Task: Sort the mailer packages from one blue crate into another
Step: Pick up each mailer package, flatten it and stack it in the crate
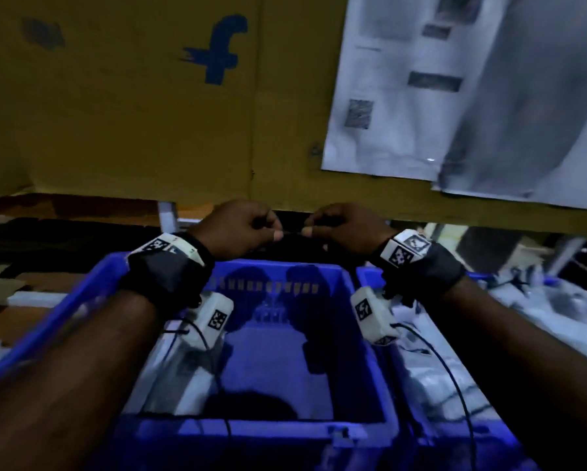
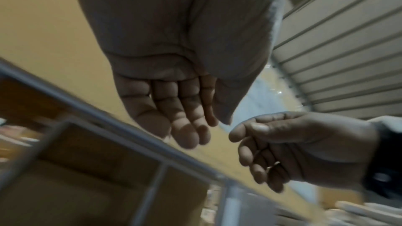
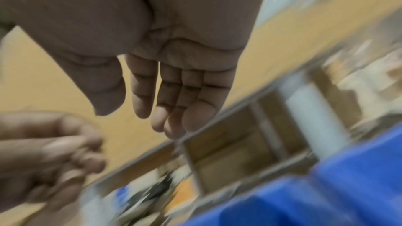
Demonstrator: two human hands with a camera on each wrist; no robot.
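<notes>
A blue crate (image 1: 278, 266) stands right in front of me, its floor mostly bare, with a white mailer (image 1: 190, 379) lying at its left side. A second blue crate (image 1: 370, 277) touches it on the right and holds several white mailers (image 1: 431, 368). Both hands hover over the far rim of the middle crate, fingertips almost meeting. My left hand (image 1: 268, 229) (image 2: 191, 126) has loosely curled fingers and holds nothing. My right hand (image 1: 314, 229) (image 3: 174, 106) is likewise relaxed and holds nothing. Blue crate plastic (image 3: 326, 186) shows blurred in the right wrist view.
A large cardboard box (image 1: 132, 96) with a blue logo sits on a shelf just beyond the hands. Grey-white mailer bags (image 1: 455, 79) lie against it at the upper right. A metal rack frame (image 2: 130, 126) runs below the shelf. More white packages (image 1: 557, 307) lie at the far right.
</notes>
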